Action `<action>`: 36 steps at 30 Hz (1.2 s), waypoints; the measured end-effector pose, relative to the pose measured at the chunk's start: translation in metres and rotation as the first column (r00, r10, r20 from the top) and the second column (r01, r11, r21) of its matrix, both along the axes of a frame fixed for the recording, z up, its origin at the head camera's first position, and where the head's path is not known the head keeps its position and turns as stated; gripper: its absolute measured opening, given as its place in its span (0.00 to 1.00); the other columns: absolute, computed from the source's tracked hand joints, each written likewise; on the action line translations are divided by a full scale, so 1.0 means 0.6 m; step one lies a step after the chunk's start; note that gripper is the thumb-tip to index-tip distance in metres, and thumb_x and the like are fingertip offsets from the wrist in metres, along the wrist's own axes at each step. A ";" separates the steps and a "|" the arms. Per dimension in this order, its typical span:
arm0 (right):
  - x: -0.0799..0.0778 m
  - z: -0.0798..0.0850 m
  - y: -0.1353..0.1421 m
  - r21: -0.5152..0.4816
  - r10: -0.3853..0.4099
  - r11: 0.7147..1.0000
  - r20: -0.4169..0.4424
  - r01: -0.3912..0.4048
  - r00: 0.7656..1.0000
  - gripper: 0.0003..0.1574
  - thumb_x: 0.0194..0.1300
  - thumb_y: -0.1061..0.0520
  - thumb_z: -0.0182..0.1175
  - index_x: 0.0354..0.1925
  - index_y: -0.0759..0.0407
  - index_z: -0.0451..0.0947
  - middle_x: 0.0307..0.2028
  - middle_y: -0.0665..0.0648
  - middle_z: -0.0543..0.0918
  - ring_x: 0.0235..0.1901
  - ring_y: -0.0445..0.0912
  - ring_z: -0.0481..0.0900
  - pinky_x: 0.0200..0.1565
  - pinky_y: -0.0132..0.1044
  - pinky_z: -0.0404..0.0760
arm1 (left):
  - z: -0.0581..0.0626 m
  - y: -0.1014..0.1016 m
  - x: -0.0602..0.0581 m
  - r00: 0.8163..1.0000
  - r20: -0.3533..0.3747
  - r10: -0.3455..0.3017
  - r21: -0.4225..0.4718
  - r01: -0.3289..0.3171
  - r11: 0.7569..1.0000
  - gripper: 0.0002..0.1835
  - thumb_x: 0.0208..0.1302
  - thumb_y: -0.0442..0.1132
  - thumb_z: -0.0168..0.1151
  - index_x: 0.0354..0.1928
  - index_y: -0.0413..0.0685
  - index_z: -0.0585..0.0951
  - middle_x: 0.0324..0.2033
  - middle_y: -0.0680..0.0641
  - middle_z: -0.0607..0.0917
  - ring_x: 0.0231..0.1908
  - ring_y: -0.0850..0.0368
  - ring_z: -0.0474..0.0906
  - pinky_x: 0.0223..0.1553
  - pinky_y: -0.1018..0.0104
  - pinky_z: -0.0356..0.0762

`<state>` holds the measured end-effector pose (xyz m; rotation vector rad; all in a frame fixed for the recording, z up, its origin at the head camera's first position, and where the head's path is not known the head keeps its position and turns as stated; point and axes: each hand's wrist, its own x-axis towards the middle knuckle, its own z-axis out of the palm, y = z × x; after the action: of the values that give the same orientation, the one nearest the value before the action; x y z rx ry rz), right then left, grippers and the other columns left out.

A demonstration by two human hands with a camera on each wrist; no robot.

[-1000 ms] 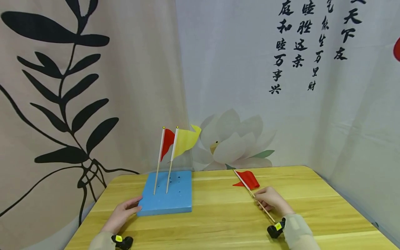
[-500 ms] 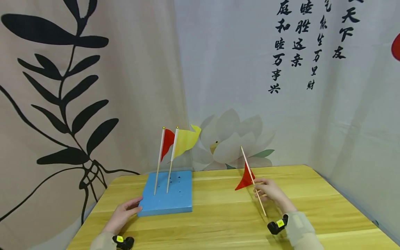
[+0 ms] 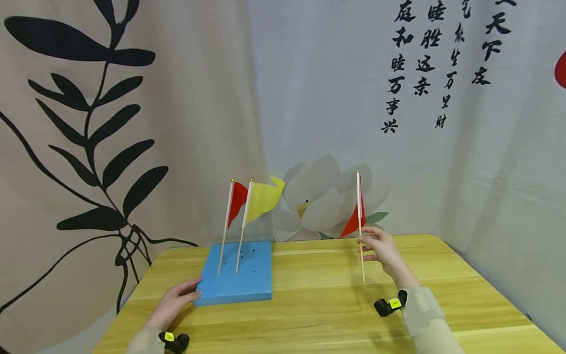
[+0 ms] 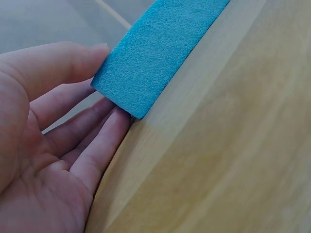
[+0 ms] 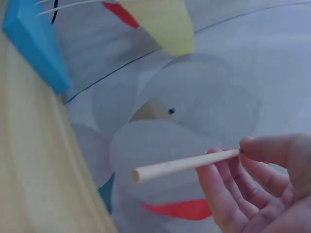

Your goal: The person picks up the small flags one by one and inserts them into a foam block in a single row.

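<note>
My right hand [image 3: 382, 248] pinches a small red flag [image 3: 354, 223] by its thin wooden stick, which stands nearly upright over the right of the table. The stick's bare lower end [image 5: 170, 168] juts from between thumb and fingers in the right wrist view. At the left, my left hand [image 3: 172, 302] rests its thumb and fingers against the left edge of a blue foam board [image 3: 247, 290]. Its thumb lies at the board's upper edge, with fingertips partly hidden behind the corner. A red flag [image 3: 236, 199] and a yellow flag [image 3: 263, 199] stand in the board.
Several small dark holes [image 3: 254, 250] dot the board's top. The wooden table [image 3: 309, 314] runs back to a printed curtain [image 3: 331, 98] with a lotus, leaves and writing. Each wrist wears a black camera [image 3: 389, 306].
My right hand has lifted the red flag off the tabletop and turned it from lying slanted to nearly upright. The left hand and the board stay in place.
</note>
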<state>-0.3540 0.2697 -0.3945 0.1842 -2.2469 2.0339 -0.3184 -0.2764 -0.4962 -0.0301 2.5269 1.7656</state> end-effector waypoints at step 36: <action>-0.025 0.038 -0.147 -0.183 0.000 0.983 -0.111 -0.020 0.994 0.17 0.69 0.64 0.57 0.55 0.64 0.70 0.40 0.67 0.79 0.33 0.50 0.83 0.37 0.53 0.85 | -0.001 0.006 0.030 0.999 -0.021 0.031 0.013 -0.031 0.999 0.32 0.65 0.44 0.65 0.67 0.37 0.70 0.65 0.34 0.69 0.62 0.37 0.66 0.57 0.45 0.71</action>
<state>-0.3689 0.1814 -0.3716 0.2848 -1.9854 2.1640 -0.3007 -0.2727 -0.4966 -0.0507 2.5429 1.8028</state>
